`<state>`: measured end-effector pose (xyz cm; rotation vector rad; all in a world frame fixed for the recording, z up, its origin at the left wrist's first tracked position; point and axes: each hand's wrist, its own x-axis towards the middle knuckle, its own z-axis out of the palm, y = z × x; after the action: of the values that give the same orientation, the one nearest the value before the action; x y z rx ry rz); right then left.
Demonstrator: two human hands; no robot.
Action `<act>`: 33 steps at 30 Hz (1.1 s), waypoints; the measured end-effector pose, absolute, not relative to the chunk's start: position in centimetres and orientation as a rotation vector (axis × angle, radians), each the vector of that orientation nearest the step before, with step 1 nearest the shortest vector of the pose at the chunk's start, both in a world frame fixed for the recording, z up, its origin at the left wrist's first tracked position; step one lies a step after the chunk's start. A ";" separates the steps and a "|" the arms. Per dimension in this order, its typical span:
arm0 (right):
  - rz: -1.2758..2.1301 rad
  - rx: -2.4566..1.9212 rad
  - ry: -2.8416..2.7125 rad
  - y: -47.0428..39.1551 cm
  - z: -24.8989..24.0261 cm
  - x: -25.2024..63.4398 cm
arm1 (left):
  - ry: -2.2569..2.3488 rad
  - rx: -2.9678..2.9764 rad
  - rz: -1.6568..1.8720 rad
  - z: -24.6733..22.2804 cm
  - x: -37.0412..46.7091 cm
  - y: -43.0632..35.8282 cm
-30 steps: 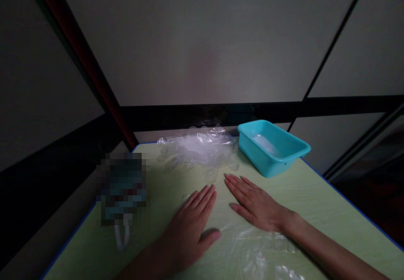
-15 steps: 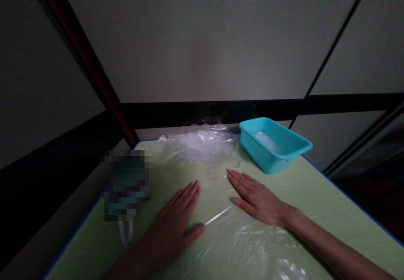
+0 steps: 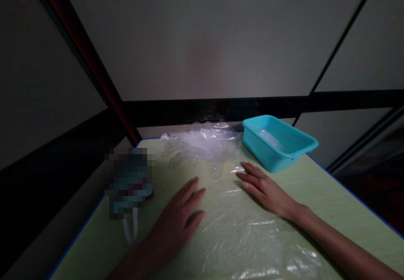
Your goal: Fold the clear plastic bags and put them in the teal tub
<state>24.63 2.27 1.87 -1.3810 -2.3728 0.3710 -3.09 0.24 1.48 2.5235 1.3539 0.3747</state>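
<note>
A thin clear plastic sheet point(image 3: 240, 233) lies spread and wrinkled on the pale green table point(image 3: 328, 204). On its left side my left hand point(image 3: 178, 217) has its fingers stretched out and holds nothing. My right hand point(image 3: 268, 191) rests at the sheet's right side, fingers apart and palm down, near a shiny fold. Beyond the hands, a pile of clear plastic gloves point(image 3: 205, 143) lies at the table's back edge.
At the back right stands a turquoise basin point(image 3: 271, 156) with something whitish inside. A blurred-out item point(image 3: 129, 183) with a white strap lies at the left. Panelled walls point(image 3: 202, 40) rise behind the table.
My right hand has moved right and slightly away, its fingers more spread. The index finger of my left hand has parted from the others. The view has shifted slightly.
</note>
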 end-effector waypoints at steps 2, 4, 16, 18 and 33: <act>0.357 -1.402 -2.363 2.4 1.8 24.7 | 1.356 2.511 0.387 1.6 -3.0 0.2; 0.357 -1.403 -2.358 2.5 1.7 24.7 | 1.359 2.503 0.395 1.6 -2.9 0.3; 0.415 -1.154 -2.134 2.2 3.1 25.4 | 1.368 2.484 0.549 0.4 -3.4 0.4; 0.376 -1.081 -2.154 2.2 3.2 25.8 | 1.377 2.466 0.598 0.3 -3.5 0.4; 0.477 -0.878 -2.603 0.2 5.8 27.3 | 1.246 2.581 0.648 1.2 -3.3 0.4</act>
<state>27.32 0.16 5.79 -0.8781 -2.6033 0.4765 -3.28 0.43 1.16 2.5814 1.2458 0.6485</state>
